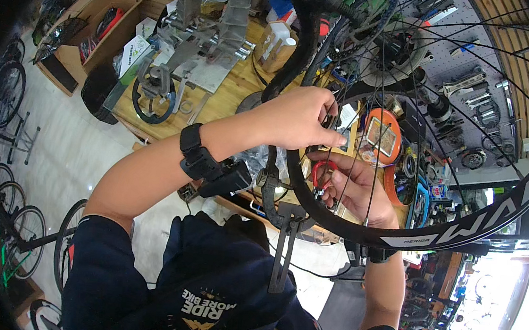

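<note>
A black-rimmed bicycle wheel point(392, 238) with thin dark spokes fills the right half of the head view. My left hand point(301, 118) reaches across from the left with its fingers curled at the spokes and the thumb stretched below them. Whatever those fingers hold is hidden. Just inside the lower left of the rim, my right hand point(359, 186) is closed on a red spoke wrench point(323, 167) at the spokes. Beside the wheel rises the thick black arm of a truing stand point(295, 46), with a metal caliper part point(289, 222) near the rim.
On the wooden workbench point(237, 91) lie a round black-ringed tool point(153, 98) and a metal plate point(213, 69). An orange round dish point(383, 135) sits behind the spokes. Tools hang on a pegboard point(475, 65). A cardboard box point(72, 58) and several bicycles stand left.
</note>
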{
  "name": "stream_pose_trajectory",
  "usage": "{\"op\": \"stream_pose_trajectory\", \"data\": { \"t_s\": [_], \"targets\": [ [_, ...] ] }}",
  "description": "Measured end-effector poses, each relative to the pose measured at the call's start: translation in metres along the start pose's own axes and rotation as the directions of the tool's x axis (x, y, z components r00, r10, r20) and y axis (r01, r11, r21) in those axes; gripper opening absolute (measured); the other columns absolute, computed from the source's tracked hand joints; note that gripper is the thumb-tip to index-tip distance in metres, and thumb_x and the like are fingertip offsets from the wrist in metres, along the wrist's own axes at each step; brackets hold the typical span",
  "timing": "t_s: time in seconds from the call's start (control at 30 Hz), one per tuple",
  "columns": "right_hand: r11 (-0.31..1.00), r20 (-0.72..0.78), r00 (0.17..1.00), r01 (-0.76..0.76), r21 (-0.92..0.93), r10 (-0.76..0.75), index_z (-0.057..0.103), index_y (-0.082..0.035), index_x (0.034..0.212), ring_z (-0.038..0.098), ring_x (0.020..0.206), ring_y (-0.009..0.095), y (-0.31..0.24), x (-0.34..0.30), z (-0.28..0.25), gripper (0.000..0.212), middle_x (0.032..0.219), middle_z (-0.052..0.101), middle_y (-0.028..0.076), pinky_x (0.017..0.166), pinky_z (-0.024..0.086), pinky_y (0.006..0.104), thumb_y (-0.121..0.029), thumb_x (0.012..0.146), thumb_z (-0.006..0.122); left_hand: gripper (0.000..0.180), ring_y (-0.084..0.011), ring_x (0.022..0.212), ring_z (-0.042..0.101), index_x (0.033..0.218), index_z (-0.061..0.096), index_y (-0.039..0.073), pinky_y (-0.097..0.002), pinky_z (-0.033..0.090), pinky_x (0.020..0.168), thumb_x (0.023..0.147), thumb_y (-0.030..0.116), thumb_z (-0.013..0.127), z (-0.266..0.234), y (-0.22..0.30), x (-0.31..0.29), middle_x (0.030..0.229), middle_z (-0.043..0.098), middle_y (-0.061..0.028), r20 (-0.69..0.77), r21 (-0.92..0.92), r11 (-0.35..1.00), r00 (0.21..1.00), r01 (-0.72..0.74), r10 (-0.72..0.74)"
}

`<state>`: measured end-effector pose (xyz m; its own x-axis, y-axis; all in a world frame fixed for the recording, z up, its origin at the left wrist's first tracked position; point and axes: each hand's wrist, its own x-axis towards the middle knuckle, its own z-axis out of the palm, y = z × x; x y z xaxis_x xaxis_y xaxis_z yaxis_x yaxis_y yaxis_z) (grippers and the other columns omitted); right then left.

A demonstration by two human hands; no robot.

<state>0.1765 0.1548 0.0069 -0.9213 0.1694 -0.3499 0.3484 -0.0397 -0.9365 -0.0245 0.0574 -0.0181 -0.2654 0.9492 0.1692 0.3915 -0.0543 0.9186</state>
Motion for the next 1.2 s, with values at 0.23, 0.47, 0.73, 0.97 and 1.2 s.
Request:
{"op": "stream_pose_trajectory", "data": {
  "t_s": [0.23, 0.47, 0.73, 0.97, 1.2],
  "targets": [
    [0.943, 0.040, 0.997, 0.050, 0.330, -0.067, 0.047, 0.005, 0.133, 0.058, 0.072, 0.006, 0.009, -0.004, 0.007, 0.046, 0.118, 0.064, 0.016, 0.062, 0.050, 0.0203, -0.021, 0.096, 0.059, 0.051, -0.0152, 0.070, 0.057, 0.098, 0.060, -0.004, -0.0294, 0.048, 0.064, 0.074, 0.035, 0.083, 0.001, 0.001, 0.000, 0.076, 0.061, -0.0086, 0.011, -0.035, 0.999, 1.000, -0.009, 0.010],
    [0.992, -0.109, 0.987, 0.122, 0.006, -0.121, 0.055, 0.003, 0.109, 0.056, 0.068, 0.008, 0.009, 0.004, 0.007, 0.040, 0.090, 0.066, 0.007, 0.061, 0.046, 0.0208, -0.020, 0.084, 0.075, 0.052, -0.0250, 0.071, 0.064, 0.100, 0.063, -0.006, -0.0350, 0.049, 0.066, 0.075, 0.036, 0.079, 0.000, 0.003, -0.001, 0.078, 0.066, -0.0168, -0.012, -0.015, 0.999, 0.999, -0.040, 0.040],
    [0.807, -0.214, 0.930, 0.126, -0.578, -0.298, 0.058, 0.002, 0.098, 0.056, 0.070, 0.009, -0.008, 0.022, 0.031, 0.025, 0.083, 0.061, 0.002, 0.065, 0.046, 0.0227, -0.011, 0.083, 0.074, 0.041, -0.0160, 0.069, 0.060, 0.097, 0.062, -0.004, -0.0305, 0.049, 0.065, 0.082, 0.031, 0.077, -0.001, -0.007, 0.002, 0.076, 0.064, -0.0090, 0.026, -0.107, 0.994, 1.000, 0.012, -0.009],
    [0.979, 0.318, 0.945, 0.013, 0.206, -0.079, 0.054, 0.008, 0.118, 0.057, 0.064, 0.006, -0.005, 0.015, -0.018, 0.058, 0.087, 0.064, 0.004, 0.053, 0.044, 0.0185, -0.033, 0.083, 0.076, 0.041, -0.0174, 0.069, 0.062, 0.091, 0.065, -0.003, -0.0315, 0.048, 0.064, 0.083, 0.036, 0.075, -0.006, 0.013, -0.003, 0.077, 0.067, -0.0116, 0.037, -0.078, 0.997, 0.999, -0.006, 0.009],
    [0.979, 0.536, 0.844, -0.126, 0.158, 0.022, 0.050, 0.011, 0.125, 0.064, 0.070, 0.011, -0.021, 0.028, -0.036, 0.064, 0.092, 0.066, 0.010, 0.056, 0.053, 0.0230, -0.029, 0.083, 0.077, 0.042, -0.0168, 0.071, 0.062, 0.092, 0.065, -0.003, -0.0311, 0.049, 0.066, 0.082, 0.037, 0.075, -0.009, 0.014, -0.002, 0.078, 0.067, -0.0117, 0.067, -0.060, 0.998, 0.997, 0.037, -0.033]
  ]
}}
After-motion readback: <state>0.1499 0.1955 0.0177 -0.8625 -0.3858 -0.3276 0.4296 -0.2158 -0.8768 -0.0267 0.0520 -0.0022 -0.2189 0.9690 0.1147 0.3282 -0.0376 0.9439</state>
